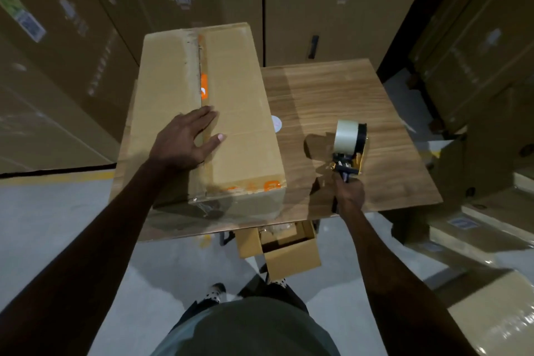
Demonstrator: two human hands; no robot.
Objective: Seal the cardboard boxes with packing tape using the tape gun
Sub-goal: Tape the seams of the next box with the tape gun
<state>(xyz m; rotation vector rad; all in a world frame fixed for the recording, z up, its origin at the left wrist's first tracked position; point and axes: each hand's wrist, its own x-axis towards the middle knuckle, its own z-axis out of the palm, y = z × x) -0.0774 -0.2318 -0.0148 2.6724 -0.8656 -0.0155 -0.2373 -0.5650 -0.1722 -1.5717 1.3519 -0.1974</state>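
Down at the bottom of the head view, the person's grey-green top and dark trousers fill the frame, patterned socks on a pale concrete floor [57, 225]. Just ahead of the feet, a small open cardboard carton [284, 248] sits under the table edge, flaps splayed.

Up on the light wood-grain table [375, 101] the action is live. The left hand [185, 141] lies flat on the long brown cardboard box [239, 113], fingers straight and spread, pressing right where the two top flaps meet. The centre seam [200, 66] runs away from the hand towards the far end; a glossy strip seems to cover part of it, though how much is already taped is hard to judge.

Over on the right, the right hand [348, 192] is curled tight round the handle of the yellow-and-black tape gun with its clear tape roll [350, 143]. The gun sits low over the bare tabletop, well apart from the box.

So this looks like the set-up for a taping pass: box steadied, tool gripped. The next move calls for carrying the gun across to one end of the seam, anchoring the tape over the edge, then drawing it straight along while the left hand keeps the flaps down.

Stacked brown cartons [332, 9] wall in the background.
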